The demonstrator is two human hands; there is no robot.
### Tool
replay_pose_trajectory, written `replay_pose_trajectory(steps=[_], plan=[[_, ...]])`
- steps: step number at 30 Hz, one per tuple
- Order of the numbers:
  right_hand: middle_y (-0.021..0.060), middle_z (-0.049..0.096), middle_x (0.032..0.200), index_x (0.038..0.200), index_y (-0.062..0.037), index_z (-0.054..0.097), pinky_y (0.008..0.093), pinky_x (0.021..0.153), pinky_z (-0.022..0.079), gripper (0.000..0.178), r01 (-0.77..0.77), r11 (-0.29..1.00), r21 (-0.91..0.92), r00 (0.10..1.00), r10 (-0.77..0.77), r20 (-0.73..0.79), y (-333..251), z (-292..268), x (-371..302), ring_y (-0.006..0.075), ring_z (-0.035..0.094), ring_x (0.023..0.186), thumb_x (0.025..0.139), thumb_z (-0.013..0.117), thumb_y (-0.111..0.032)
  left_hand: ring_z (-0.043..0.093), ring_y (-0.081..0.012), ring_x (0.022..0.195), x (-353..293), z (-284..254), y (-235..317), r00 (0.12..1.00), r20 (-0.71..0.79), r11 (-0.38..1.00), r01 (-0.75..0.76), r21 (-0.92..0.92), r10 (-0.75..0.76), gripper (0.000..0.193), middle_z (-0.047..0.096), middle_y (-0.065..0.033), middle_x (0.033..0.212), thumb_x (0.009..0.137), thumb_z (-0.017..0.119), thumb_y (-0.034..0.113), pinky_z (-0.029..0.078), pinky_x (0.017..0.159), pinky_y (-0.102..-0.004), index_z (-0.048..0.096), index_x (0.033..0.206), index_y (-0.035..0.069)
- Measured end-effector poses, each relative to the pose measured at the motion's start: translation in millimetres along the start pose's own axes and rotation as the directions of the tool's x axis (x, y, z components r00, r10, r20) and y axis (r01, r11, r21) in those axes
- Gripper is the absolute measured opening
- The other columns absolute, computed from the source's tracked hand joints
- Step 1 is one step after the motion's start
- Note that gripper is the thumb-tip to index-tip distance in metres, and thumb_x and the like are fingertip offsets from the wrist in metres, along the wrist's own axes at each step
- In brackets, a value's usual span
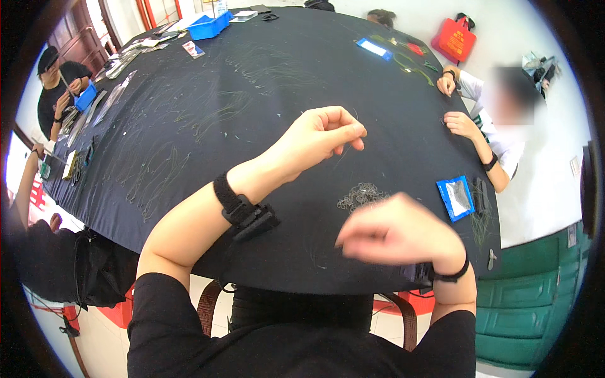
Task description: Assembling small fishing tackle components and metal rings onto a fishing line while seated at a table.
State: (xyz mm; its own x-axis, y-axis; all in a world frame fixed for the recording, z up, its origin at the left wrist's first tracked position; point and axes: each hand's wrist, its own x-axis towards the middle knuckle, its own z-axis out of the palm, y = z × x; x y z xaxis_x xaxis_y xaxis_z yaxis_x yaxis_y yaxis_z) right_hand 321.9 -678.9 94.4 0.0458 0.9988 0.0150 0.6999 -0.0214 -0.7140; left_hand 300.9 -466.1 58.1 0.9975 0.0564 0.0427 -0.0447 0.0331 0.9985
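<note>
My left hand [334, 131] is raised over the black-covered table, thumb and fingers pinched on a thin thread-like line [356, 116]; short bits of it stick out above and below the fingertips. Lower and to the right, my right hand [403, 232] is smeared by motion. Its fingers look curled together, and whatever they may hold cannot be made out. Just beyond that hand lies a small tangled heap of thin, dark wire-like loops [362, 195], partly covered by it. Pale thin strands [318, 252] lie on the cloth between my forearms.
A blue packet with a clear window [455, 198] lies right of my right hand. Loose greenish lines [151, 183] spread across the left and far cloth [265, 126]. A blue tray [210, 25] stands at the far edge. One person [498, 113] sits at right, others at left.
</note>
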Motion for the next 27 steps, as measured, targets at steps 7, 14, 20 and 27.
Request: replay_pose_trajectory(steps=[7,14,20,27], plan=[[0.0056,0.063,0.091,0.103,-0.0060,0.064,0.0259,0.059,0.047,0.018,-0.221,0.971,-0.088,0.712,0.099,-0.695,49.2,-27.5,-9.7,0.0116,0.060,0.066,0.085,0.065,-0.008,0.060,-0.0080,0.066,-13.1,14.0,0.9,0.953,0.272,0.824,-0.258,0.504,0.132,0.012,0.067,-0.0021,0.073,0.091,0.063,0.016,0.045,0.058,-0.0247,0.063,0.089,0.004],[0.0068,0.063,0.087,0.094,-0.0025,0.062,0.0257,0.061,0.047,0.011,-0.032,0.977,-0.212,0.847,-0.086,-0.525,68.4,-16.3,-9.6,0.0114,0.061,0.070,0.087,0.065,-0.011,0.064,-0.0180,0.062,-11.7,15.7,-3.3,0.887,0.356,0.562,-0.461,0.687,0.293,0.009,0.065,-0.0093,0.069,0.086,0.065,0.012,0.048,0.058,-0.0304,0.064,0.088,0.003],[0.0019,0.061,0.072,0.087,-0.0004,0.059,0.0211,0.056,0.045,0.016,-0.245,0.955,0.165,0.823,0.295,-0.486,67.3,-30.3,-26.7,0.0066,0.057,0.062,0.095,0.057,-0.014,0.063,-0.0145,0.061,-12.8,9.7,0.9,0.918,0.324,0.593,-0.396,0.701,0.230,0.010,0.065,-0.0077,0.068,0.087,0.065,0.012,0.047,0.057,-0.0281,0.065,0.087,0.003],[-0.0011,0.057,0.066,0.088,-0.0047,0.060,0.0212,0.053,0.044,0.022,-0.377,0.871,0.315,0.838,0.466,-0.286,88.9,-52.0,-52.6,0.0065,0.055,0.059,0.095,0.058,-0.025,0.058,-0.0075,0.059,-13.4,7.0,15.0,0.943,0.300,0.608,-0.322,0.725,0.142,0.014,0.063,-0.0026,0.065,0.090,0.064,0.015,0.044,0.055,-0.0240,0.065,0.088,0.001]])
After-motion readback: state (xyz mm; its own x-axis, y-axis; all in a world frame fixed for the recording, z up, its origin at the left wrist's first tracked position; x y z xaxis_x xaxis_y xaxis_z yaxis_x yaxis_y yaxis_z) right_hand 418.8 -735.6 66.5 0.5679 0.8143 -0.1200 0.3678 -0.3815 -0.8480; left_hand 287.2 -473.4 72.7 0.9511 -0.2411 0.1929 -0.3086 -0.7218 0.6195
